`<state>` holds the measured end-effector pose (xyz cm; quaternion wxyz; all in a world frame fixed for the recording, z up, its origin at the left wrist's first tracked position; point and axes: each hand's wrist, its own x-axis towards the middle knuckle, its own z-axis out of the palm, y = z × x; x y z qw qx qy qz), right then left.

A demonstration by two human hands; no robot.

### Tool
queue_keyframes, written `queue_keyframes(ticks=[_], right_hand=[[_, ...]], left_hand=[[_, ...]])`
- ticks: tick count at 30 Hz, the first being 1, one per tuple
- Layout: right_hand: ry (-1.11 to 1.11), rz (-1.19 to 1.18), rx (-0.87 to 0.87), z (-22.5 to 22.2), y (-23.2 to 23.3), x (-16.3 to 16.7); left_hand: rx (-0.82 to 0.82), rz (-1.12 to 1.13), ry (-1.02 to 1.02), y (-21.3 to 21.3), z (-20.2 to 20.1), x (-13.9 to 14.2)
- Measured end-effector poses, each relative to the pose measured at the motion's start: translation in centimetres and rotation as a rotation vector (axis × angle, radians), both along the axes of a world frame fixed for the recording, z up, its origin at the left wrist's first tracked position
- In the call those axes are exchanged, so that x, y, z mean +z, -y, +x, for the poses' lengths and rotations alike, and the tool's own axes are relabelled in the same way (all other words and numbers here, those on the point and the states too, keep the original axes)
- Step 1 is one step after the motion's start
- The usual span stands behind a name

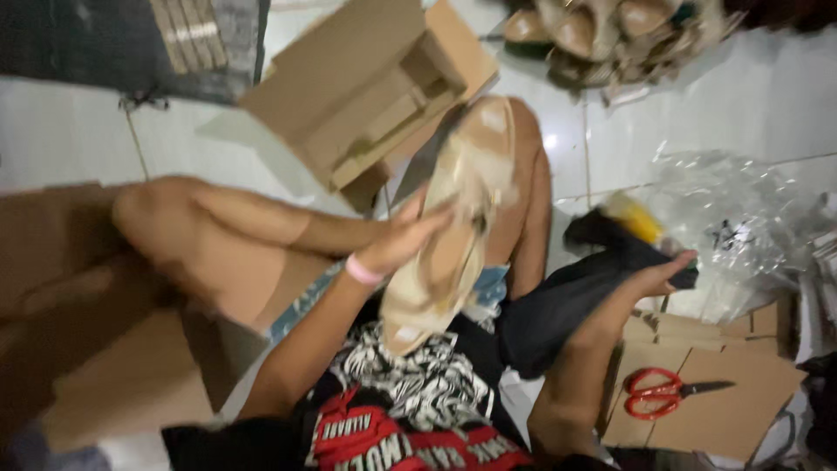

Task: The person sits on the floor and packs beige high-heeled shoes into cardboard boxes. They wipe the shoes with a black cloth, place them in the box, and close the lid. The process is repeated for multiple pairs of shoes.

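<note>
My left hand [403,237] grips a beige sandal [453,227], holding it sole-up over my lap, its length running from upper right to lower left. A pink band circles that wrist. My right hand [656,277] is closed on a dark cloth [567,301] that drapes down toward my lap, just right of the sandal. My bare knees are bent in front of me, one at the left, one behind the sandal.
An open cardboard box [366,87] lies on the white tiled floor ahead. Flat cardboard [732,392] at lower right carries red-handled scissors [658,392]. Crumpled clear plastic [741,218] sits at right, a pile of beige shoes [602,30] at top, more cardboard [61,288] at left.
</note>
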<state>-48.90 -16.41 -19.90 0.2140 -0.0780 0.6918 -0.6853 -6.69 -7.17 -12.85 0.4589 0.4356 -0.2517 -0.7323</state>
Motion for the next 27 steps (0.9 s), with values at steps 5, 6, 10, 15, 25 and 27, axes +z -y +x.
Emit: queue_keyframes(ticks=[5, 6, 10, 15, 25, 27], right_hand=[[0.2, -0.559, 0.488, -1.4, -1.5, -1.5], [0.052, -0.47, 0.356, -2.2, -0.9, -1.3], [-0.525, -0.168, -0.064, -3.3, 2.3, -0.4], [-0.982, 0.07, 0.158, 1.0, 3.5, -1.0], [-1.417, 0.077, 0.607, 4.5, -5.2, 2.6], [-1.436, 0.151, 0.875, 6.5, -10.0, 4.1]], left_hand=[[0.399, -0.08, -0.069, 4.5, -1.1, -2.1], [0.441, -0.072, -0.075, 4.9, -1.2, -2.3], [0.52, -0.054, -0.142, 5.9, -1.8, -2.1], [0.569, -0.236, -0.053, 6.8, -2.3, -1.6], [0.552, -0.17, -0.144, 6.5, -2.0, -1.2], [0.569, -0.183, -0.094, 6.6, -2.2, -1.4]])
